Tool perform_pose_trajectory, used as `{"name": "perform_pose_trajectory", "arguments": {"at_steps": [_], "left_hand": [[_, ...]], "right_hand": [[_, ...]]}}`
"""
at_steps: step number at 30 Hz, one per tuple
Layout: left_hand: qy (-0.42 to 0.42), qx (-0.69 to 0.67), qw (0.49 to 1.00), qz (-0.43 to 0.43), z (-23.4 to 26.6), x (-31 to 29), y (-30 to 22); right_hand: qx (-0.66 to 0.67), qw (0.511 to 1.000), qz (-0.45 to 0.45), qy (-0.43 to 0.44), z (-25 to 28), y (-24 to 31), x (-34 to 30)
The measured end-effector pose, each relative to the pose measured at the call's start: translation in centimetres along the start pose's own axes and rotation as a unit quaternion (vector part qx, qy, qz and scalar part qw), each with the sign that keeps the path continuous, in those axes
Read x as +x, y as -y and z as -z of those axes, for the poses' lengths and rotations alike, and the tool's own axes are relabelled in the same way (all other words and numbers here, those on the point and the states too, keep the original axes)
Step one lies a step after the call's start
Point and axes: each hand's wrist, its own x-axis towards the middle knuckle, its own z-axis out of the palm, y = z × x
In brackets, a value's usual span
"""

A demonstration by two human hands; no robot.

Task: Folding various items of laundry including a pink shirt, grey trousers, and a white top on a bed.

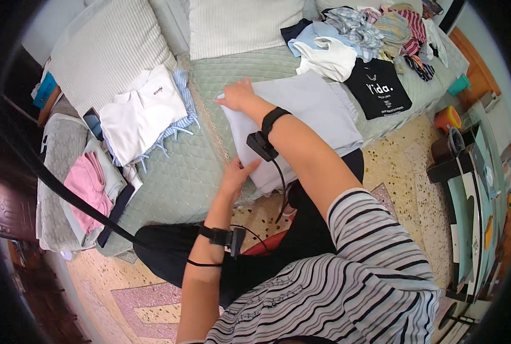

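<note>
Left hand [234, 178] nearest: thumb and fingers spread apart, thumb tip at the near-left edge of the folded pale grey cloth [301, 114]. Cloth lies flat on the green quilted sofa cover [169, 192], mostly right of the fingers. Right hand [239, 96] at its far-left corner, fingers slightly bent; cannot tell whether they grip. Farther right, black T-shirt [381, 103]; beyond, white garment [327, 60]. Ribbed cushion [238, 28] behind.

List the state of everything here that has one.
Gray cloth: folded, flat on sofa
Right hand: at cloth's far left corner
Left hand: by its left edge
Black T-shirt: flat, print up
White shirt: folded
Pink garment: folded
Clothes heap: crumpled
</note>
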Motion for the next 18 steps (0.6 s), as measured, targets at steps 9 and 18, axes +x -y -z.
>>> {"name": "perform_pose_trajectory", "arguments": {"at_steps": [9,18], "left_hand": [[-0.041,0.002,0.999,-0.027,0.1,0.5,1.2],[-0.055,0.041,0.997,-0.025,0.0,0.3,1.3]], "right_hand": [[0.133,0.979,-0.152,0.000,-3.7,-1.2,3.8],[-0.002,0.973,0.227,-0.040,-3.8,-3.0,-11.6]]}}
